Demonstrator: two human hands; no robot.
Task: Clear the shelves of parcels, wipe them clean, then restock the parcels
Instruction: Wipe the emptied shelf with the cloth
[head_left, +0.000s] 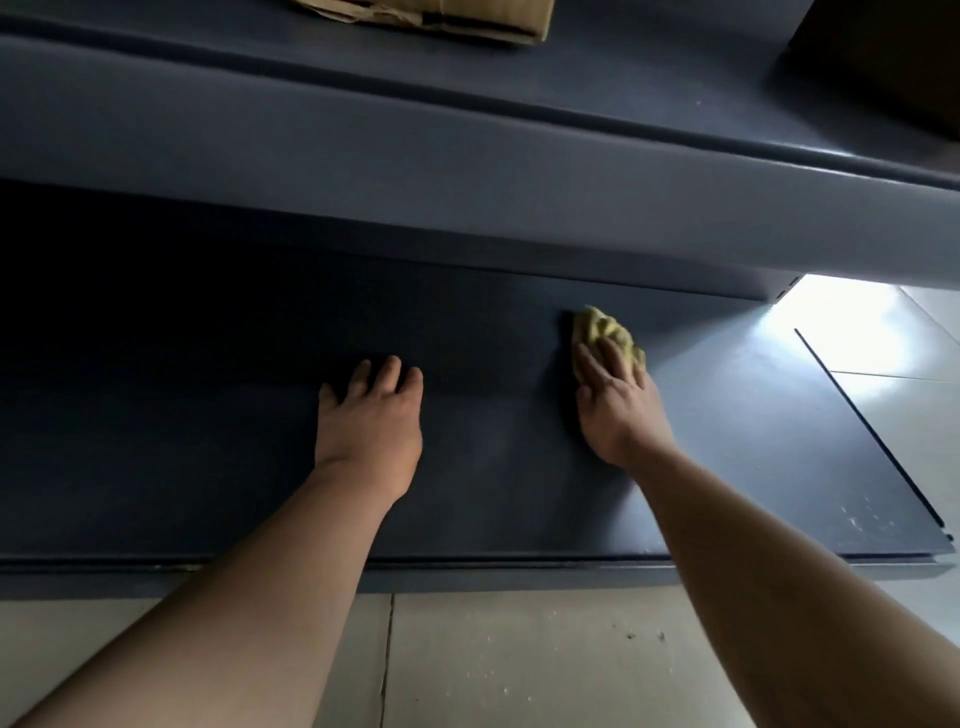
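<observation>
The head camera is looking down onto a dark blue-grey lower shelf (208, 467). It is a flat, smooth, matt sheet that looks like painted metal, with a raised front lip and a thin straight edge running along its right side. The left hand (371, 415) is lying palm down on the bare shelf, fingers slightly spread and only a little bent, holding nothing. The right hand (618, 410) is pressing on a yellow cloth (608, 332), with its fingers laid nearly straight over the near part rather than wrapped round it. The cloth is bunched into a soft, crinkled lump. It is sitting towards the back of the shelf, right of centre, with its far half sticking out beyond the fingertips. Both bare forearms are reaching in from the bottom of the frame.

Above, an upper shelf (467, 104) of the same painted finish is crossing the frame, its rounded front edge catching a pale sheen at the right. A brown cardboard parcel (441, 15) is resting on it at the top edge, its side creased and ragged. The frame is cutting it off, so any label is out of sight. A darker box (883, 67) is sitting in shadow at the far right of that shelf. Pale floor tiles (519, 665) with a dark joint and a few specks are showing below the shelf front, and the floor to the right is glaring with bright light.
</observation>
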